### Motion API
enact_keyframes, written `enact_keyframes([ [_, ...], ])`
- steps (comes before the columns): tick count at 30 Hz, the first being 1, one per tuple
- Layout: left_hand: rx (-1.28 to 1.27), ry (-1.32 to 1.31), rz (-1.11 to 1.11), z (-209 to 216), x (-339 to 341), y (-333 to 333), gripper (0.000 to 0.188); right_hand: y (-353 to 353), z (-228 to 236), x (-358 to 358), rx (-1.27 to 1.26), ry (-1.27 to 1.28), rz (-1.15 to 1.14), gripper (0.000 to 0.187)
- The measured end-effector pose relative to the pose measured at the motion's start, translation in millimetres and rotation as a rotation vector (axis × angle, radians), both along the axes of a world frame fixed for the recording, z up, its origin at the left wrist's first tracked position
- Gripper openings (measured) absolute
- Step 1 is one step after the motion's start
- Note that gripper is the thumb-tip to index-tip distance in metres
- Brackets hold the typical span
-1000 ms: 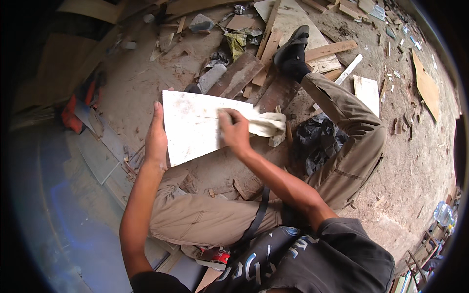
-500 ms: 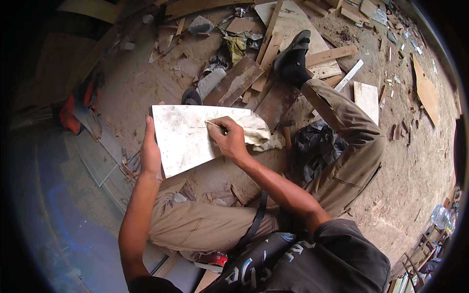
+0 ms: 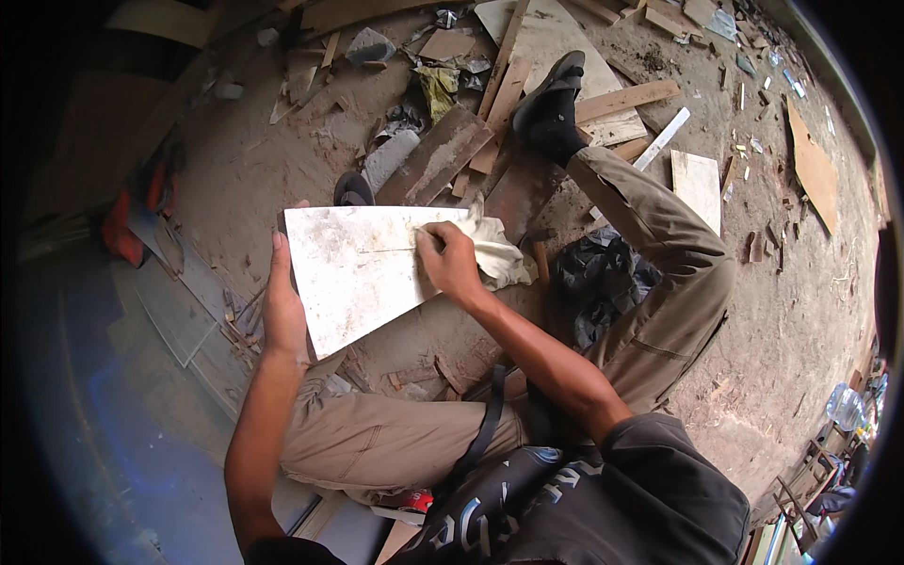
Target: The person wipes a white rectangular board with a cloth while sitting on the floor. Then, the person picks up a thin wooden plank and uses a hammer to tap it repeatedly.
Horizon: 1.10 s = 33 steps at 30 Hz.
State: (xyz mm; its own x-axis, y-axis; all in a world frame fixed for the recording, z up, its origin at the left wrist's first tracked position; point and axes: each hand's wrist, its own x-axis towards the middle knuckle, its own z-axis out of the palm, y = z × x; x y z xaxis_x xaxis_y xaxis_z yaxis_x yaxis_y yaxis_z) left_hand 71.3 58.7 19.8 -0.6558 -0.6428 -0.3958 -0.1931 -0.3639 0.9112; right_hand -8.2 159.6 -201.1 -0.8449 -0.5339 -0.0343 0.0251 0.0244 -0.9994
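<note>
My left hand point(image 3: 284, 309) grips the left edge of a white board point(image 3: 353, 282), its thumb along the edge and the other fingers mostly hidden behind. The board is tilted up over my bent left leg, with dark specks and brownish smudges on its face. Pressed against the right part of this face is a cream cloth point(image 3: 499, 252), bunched in the closed fingers of my right hand point(image 3: 450, 262). Loose folds of the cloth hang past the board's right edge. A thin dark line runs across the board just left of my right hand.
Wooden planks point(image 3: 443, 155) and scraps lie around my feet. A crumpled black plastic bag point(image 3: 603, 282) sits inside my bent right leg. To the left are an orange-and-dark item point(image 3: 127, 231) and a flat glassy panel point(image 3: 174, 311). A clear plastic bottle point(image 3: 846, 407) lies far right.
My right hand and the cloth have slid rightward across the board's face. The board and my left hand have shifted slightly left and tilted a little.
</note>
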Motion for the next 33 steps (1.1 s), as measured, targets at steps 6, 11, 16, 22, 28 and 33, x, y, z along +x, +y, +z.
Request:
enact_keyframes([
  [6,0.076,0.038,-0.005,8,-5,2,0.061,-6,-10,-6,-0.012,-0.217,-0.034,0.019],
  [11,0.077,0.035,-0.001,1,1,1,0.061,0,37,10,-0.111,-0.014,0.020,0.018],
  [16,-0.004,0.041,-0.042,1,-4,2,0.062,-5,-106,-33,0.257,-0.374,-0.101,0.024],
  [22,0.048,0.018,-0.033,0,-11,-5,0.063,-11,-62,-15,0.102,-0.118,-0.152,0.024],
  [28,0.089,0.062,-0.118,0,-17,-19,0.060,17,-143,-66,0.574,-0.027,0.130,0.023],
  [33,0.079,0.010,-0.111,2,-23,-27,0.063,39,-149,-54,0.481,-0.250,-0.025,0.025],
])
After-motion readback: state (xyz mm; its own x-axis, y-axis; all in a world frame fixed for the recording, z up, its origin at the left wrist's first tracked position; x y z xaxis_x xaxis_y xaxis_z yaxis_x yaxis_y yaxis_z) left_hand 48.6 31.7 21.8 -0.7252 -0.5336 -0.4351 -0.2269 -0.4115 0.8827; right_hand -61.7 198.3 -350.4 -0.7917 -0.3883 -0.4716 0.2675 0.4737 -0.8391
